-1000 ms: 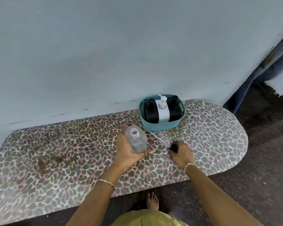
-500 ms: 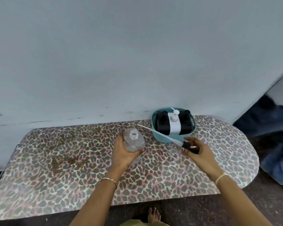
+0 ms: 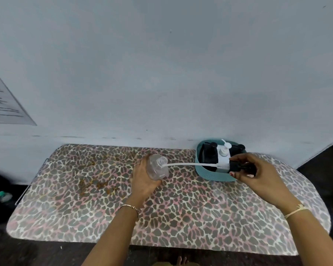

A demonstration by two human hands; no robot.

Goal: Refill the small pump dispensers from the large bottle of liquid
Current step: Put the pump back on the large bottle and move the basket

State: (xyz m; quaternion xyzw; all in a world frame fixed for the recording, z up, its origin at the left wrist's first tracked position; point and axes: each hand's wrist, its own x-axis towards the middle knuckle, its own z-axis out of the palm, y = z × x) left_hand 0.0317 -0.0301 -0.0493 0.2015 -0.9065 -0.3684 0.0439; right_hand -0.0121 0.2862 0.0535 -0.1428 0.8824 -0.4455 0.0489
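My left hand (image 3: 142,179) grips a small clear dispenser bottle (image 3: 158,168) with its neck uncapped, tilted over the leopard-print board (image 3: 181,208). My right hand (image 3: 258,173) pinches a black pump head (image 3: 236,167). Its long white dip tube (image 3: 190,164) runs left, and its tip sits at the bottle's mouth. Behind my right hand a teal basket (image 3: 210,174) holds two black pump dispensers (image 3: 210,153) and a white one (image 3: 224,152). No large bottle shows in view.
The board stands against a pale grey wall (image 3: 161,73). Brownish stains (image 3: 96,181) mark the board's left half. A small green-capped bottle (image 3: 4,196) lies on the dark floor at far left. A printed sheet (image 3: 2,100) hangs on the wall, left.
My right hand lifted the pump head off the board and swung its tube level, bringing the tip to the bottle's mouth. The camera view tilted up and shifted left.
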